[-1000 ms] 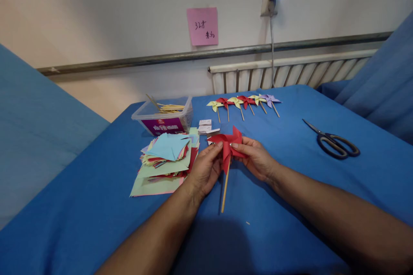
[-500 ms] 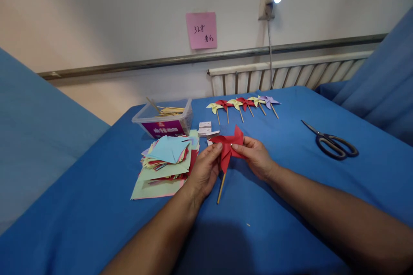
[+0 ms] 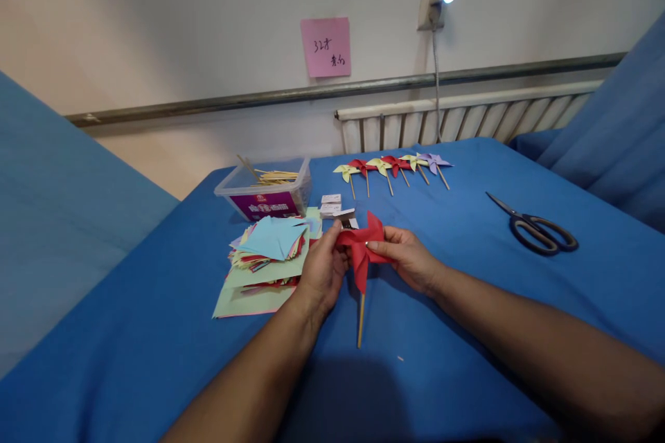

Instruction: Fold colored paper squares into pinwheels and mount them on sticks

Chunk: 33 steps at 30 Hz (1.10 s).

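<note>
A red paper pinwheel on a thin wooden stick is held between my two hands above the blue cloth. My left hand grips its left blade, thumb up and fingers curled behind. On the other side, my right hand pinches the pinwheel, with the thumb against the small shiny pin at its centre. The fingers behind the paper are partly hidden. Just beyond the left fingertips lies a small open box with dark contents I cannot make out.
Stacked coloured paper lies left, before a clear plastic box of wooden sticks. Small white boxes stand behind my hands. Several finished pinwheels line the back. Black-handled scissors rest at right on the blue cloth.
The pinwheel has come slightly lower and its stick has swung to hang more upright. My left thumb has shifted up and left along the blade; the right thumb stays by the centre.
</note>
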Available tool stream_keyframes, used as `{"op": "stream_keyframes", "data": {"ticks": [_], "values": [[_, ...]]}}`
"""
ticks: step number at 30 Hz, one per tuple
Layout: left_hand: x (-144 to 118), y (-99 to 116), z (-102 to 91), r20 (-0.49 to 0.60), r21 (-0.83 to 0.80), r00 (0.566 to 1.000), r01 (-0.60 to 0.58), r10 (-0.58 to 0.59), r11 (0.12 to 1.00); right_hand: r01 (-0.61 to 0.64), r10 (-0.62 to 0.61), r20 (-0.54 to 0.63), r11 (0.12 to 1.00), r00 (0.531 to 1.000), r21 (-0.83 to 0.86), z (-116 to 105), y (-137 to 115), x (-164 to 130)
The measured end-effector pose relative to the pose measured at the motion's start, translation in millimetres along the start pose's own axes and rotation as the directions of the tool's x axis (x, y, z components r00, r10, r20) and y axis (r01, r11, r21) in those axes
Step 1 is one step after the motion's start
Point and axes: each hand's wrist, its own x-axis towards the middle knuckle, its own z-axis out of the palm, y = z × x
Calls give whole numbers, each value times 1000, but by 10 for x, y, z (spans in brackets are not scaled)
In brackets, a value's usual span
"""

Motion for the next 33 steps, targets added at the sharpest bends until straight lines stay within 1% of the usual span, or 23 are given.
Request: {"op": "stream_keyframes", "data": {"ticks": [2,4,7,9,11,14,15,16,17,19,20,23,25,27,31,33], "values": [[-20,-3,12,50,-13,996,69,-68,998,32,-31,-64,999,997,9,-15,6,27],[-38,-23,18,79,36,993,88,-91,995,61,-60,-114,998,992,11,-26,12,49],[-53,-70,29,69,116,996,48,-56,992,55,-55,-107,998,993,-3,-23,18,52],[-53,-87,42,48,123,998,34,-40,992,39,-38,-82,999,996,-1,-13,15,40],[-45,-77,54,35,96,999,12,-16,995,13,-9,-99,999,995,40,-7,6,25],[-22,-25,63,-28,25,998,-63,64,998,-85,107,-160,987,981,139,12,-9,-2],[-15,-6,63,-51,9,994,-98,98,995,-133,155,-145,979,977,153,28,-10,-17],[-11,11,61,-65,-1,990,-128,128,992,-183,199,-102,972,975,145,51,-7,-36],[-9,24,59,-70,-2,987,-149,148,989,-234,239,-35,965,970,117,79,1,-59],[-13,39,54,-62,21,986,-154,155,988,-289,283,81,955,956,69,141,27,-108],[-17,40,51,-60,40,987,-145,147,989,-296,288,127,954,949,49,168,44,-128],[-28,33,40,-45,97,988,-143,147,985,-269,264,189,963,946,-1,209,93,-152],[-25,29,34,-29,127,983,-177,182,976,-237,238,187,971,953,-25,202,110,-138],[-17,31,28,-16,164,979,-199,204,966,-211,215,161,977,963,-43,186,110,-117],[-6,42,18,37,236,981,-196,192,952,-183,190,79,980,979,-83,157,78,-91],[-8,41,12,49,264,978,-210,205,941,-166,171,49,982,984,-92,147,64,-87]]}}
